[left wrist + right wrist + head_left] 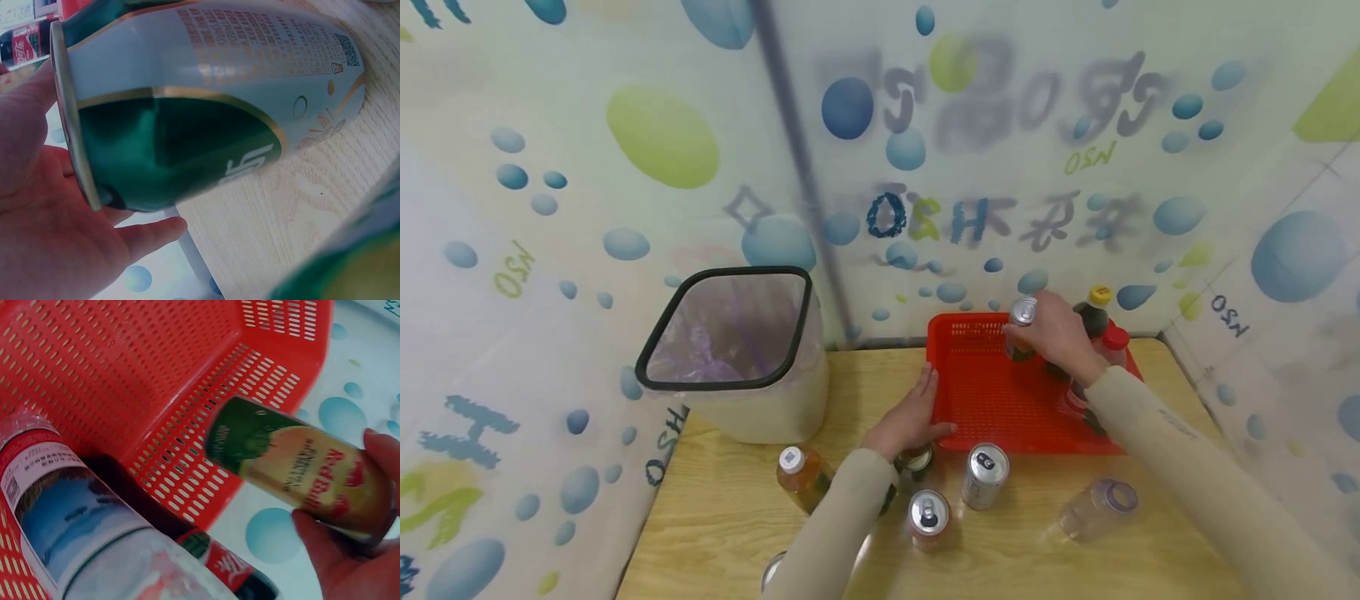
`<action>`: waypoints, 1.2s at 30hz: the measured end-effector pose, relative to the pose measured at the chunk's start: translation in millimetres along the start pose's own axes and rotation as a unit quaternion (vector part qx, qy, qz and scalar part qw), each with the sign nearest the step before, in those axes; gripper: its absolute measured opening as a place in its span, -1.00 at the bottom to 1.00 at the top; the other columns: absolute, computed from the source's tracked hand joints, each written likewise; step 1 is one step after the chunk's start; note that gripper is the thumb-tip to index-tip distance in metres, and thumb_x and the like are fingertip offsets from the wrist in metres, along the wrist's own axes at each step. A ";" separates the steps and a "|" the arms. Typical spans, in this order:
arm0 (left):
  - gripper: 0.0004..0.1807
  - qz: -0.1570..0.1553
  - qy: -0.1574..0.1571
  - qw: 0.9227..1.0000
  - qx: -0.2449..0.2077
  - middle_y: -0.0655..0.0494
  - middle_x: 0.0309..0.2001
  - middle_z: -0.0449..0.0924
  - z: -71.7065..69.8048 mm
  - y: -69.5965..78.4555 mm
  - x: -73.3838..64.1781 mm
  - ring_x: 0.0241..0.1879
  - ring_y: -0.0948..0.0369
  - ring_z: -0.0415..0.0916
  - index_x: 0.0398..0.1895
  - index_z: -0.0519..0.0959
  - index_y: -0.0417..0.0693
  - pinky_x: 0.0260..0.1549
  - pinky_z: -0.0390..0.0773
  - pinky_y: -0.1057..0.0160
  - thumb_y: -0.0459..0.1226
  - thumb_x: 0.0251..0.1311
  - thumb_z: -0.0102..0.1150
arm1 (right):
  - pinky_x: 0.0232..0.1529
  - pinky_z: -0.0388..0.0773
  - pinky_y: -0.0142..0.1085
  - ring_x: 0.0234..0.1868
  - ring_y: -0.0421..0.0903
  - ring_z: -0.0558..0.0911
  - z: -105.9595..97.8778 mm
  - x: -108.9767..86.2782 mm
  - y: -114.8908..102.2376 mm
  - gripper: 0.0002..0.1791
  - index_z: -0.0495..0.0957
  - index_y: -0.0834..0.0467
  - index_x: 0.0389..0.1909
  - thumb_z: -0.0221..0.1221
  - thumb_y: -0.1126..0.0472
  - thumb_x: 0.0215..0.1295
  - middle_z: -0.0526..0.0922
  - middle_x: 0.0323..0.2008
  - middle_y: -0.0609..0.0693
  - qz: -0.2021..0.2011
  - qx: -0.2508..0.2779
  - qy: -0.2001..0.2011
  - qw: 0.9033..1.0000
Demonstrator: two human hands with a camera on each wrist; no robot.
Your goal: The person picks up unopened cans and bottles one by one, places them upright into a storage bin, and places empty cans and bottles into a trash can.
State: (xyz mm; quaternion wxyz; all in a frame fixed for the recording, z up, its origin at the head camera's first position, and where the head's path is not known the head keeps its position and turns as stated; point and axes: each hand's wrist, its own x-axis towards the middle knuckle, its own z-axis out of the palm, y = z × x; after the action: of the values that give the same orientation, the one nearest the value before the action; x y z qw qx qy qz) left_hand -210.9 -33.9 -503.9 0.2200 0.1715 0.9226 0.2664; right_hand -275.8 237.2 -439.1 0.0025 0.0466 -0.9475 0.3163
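My right hand grips a gold and green Red Bull can near its top, over the back of the red perforated basket. In the right wrist view the can's green base points into the basket. Beside it, bottles are in the basket: one has a yellow cap, another a red cap. My left hand rests along the basket's left side with its fingers extended. A green and white can stands close to that palm, partly covered by the wrist in the head view.
A bin with a black rim and clear liner stands at the left. Nearer me are an amber bottle with a white cap, a silver can, a pinkish can and a clear container. A patterned curtain closes the back.
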 end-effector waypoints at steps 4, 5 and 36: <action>0.13 -0.004 0.002 1.000 0.003 0.05 0.70 -0.38 -2.1 2.0 -2.5 0.63 0.03 -0.11 0.70 -0.19 -0.07 0.47 0.24 0.02 -0.05 0.33 0.38 | -0.18 0.59 -0.05 -0.17 0.18 0.54 6.5 2.5 7.2 -0.46 0.28 0.37 0.08 0.29 0.09 0.38 0.48 -0.13 0.26 0.048 0.009 -0.041 0.998; 0.13 -0.004 0.003 1.000 0.004 0.05 0.70 -0.37 -2.1 2.2 -2.8 0.63 0.03 -0.11 0.70 -0.18 -0.07 0.47 0.24 0.02 -0.04 0.33 0.38 | -0.17 0.59 -0.04 -0.16 0.20 0.55 8.2 2.9 9.0 -0.44 0.24 0.38 0.11 0.27 0.09 0.39 0.47 -0.11 0.28 0.056 0.008 -0.050 0.997; 0.15 -0.008 0.004 1.000 0.017 0.06 0.70 -0.35 -1.1 2.5 -2.4 0.63 0.05 -0.08 0.70 -0.19 -0.05 0.45 0.27 0.04 0.00 0.31 0.39 | -0.03 0.61 0.12 -0.13 0.27 0.55 28.8 13.4 27.4 -0.41 0.28 0.36 0.06 0.41 0.24 0.19 0.46 -0.11 0.31 0.097 -0.058 -0.102 0.988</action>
State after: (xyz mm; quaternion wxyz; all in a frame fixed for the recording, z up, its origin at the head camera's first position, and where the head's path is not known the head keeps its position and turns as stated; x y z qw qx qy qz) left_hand -208.9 -33.5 -500.9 0.2154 0.1670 0.9293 0.2492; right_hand -290.9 240.6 -478.1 -0.1217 -0.0139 -0.9597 0.2528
